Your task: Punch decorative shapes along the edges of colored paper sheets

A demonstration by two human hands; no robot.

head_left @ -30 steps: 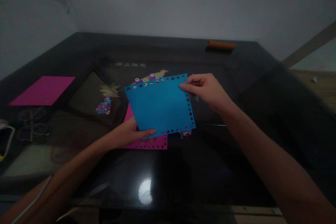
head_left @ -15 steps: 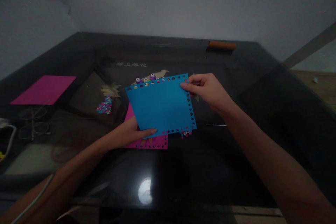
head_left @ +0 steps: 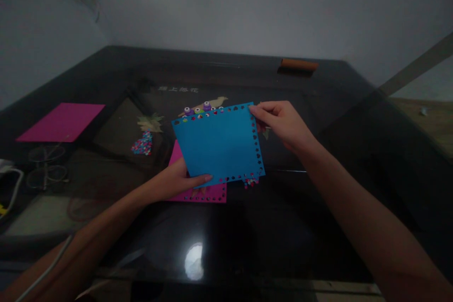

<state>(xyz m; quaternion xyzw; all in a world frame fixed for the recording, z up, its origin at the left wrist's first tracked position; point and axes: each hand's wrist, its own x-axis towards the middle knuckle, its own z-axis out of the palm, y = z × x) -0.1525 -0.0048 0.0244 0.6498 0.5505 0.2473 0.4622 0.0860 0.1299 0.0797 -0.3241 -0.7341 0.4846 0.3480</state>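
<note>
Both hands hold a blue sheet of paper (head_left: 219,146) above the table, slightly tilted. Small shapes are punched along its top, right and bottom edges. My left hand (head_left: 187,179) grips the lower left edge, thumb on top and most fingers hidden beneath. At the upper right corner, my right hand (head_left: 278,118) pinches the sheet between thumb and fingers. Under the blue sheet lies a pink sheet (head_left: 208,194) with a punched border, partly covered. Behind the top edge show several purple and green craft punches (head_left: 207,106). Tiny cut-outs (head_left: 251,182) lie by the lower right corner.
To the left are a plain pink sheet (head_left: 62,122), eyeglasses (head_left: 46,167) and a heap of colourful cut-outs (head_left: 142,143). A brown cylinder (head_left: 299,64) lies near the table's back edge, before the wall. A white object (head_left: 10,172) sits at the far left.
My right thumb has shifted up and right, closer to the blue sheet's corner. The left hand keeps its grip, and the sheet is nearly still.
</note>
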